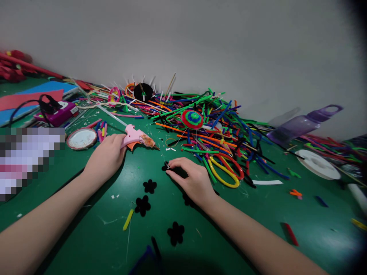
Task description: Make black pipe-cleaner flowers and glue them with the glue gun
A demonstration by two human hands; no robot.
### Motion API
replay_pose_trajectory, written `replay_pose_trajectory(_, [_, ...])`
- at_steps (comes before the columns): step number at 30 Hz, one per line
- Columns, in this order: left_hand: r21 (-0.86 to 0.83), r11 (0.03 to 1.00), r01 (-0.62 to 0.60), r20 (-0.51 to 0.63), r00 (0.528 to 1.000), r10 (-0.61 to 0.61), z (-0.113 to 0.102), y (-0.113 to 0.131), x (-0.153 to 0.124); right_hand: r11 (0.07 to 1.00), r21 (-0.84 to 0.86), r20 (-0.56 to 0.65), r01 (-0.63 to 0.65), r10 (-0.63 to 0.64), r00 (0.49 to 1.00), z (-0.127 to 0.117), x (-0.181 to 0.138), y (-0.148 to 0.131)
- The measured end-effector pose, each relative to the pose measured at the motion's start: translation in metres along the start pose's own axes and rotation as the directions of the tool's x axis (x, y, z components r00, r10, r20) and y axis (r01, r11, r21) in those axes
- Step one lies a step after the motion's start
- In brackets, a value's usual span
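Note:
My left hand (110, 154) is wrapped round the handle of a pink hot glue gun (134, 135), whose browned nozzle points to the right. A clear glue stick (113, 114) sticks out of its back. With thumb and fingertips my right hand (189, 177) pinches a small black flower (164, 167) just below the nozzle's tip. A thin strand of glue runs down from the nozzle towards it. Several black flower shapes lie nearer me, among them one flower (149, 186), another (142, 205) and a third (176, 233). One more is partly hidden under my right wrist.
Yellow-and-red-handled scissors (225, 172) lie right of my right hand. A heap of coloured pipe cleaners (200, 110) spreads along the wall. A purple bottle (301, 124), a white spool (318, 164), a round white lid (82, 138) and a purple power block (59, 112) are around the green table (114, 244).

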State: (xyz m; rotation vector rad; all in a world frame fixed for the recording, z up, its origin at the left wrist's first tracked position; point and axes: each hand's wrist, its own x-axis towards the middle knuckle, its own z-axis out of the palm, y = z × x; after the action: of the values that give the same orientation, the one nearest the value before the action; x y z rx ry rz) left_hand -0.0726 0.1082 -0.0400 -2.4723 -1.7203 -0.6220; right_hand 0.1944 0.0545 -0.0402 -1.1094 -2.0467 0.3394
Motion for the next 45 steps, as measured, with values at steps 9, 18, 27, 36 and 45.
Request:
replay_pose_trajectory(9, [-0.010,1.000,0.015,0.024,1.000,-0.015,-0.0030,0.0021,0.0009,1.000,-0.003,0.002,0.024,-0.024,1.000,0.0009,0.0003,0.0004])
replay_pose_trajectory(18, [-0.015,1.000,0.014,0.008,1.000,-0.013,-0.0013,0.0014,-0.0001,1.000,-0.029,-0.022,0.000,-0.001,1.000,0.0018,0.0001,-0.0016])
replay_pose_trajectory(27, [-0.007,1.000,0.014,0.009,1.000,-0.013,-0.0010,0.0008,0.0006,0.999,-0.035,-0.011,0.000,-0.001,1.000,0.0027,0.0006,-0.0004])
replay_pose_trajectory(36, [-0.008,1.000,0.020,0.015,1.000,-0.020,-0.0022,0.0029,0.0008,0.999,-0.040,-0.014,0.009,-0.010,1.000,0.0023,0.0019,-0.0020])
replay_pose_trajectory(45, [-0.030,0.999,0.013,0.008,1.000,-0.012,-0.0008,0.0000,0.0008,0.995,0.040,-0.041,-0.088,0.090,0.995,0.0017,0.0039,-0.0019])
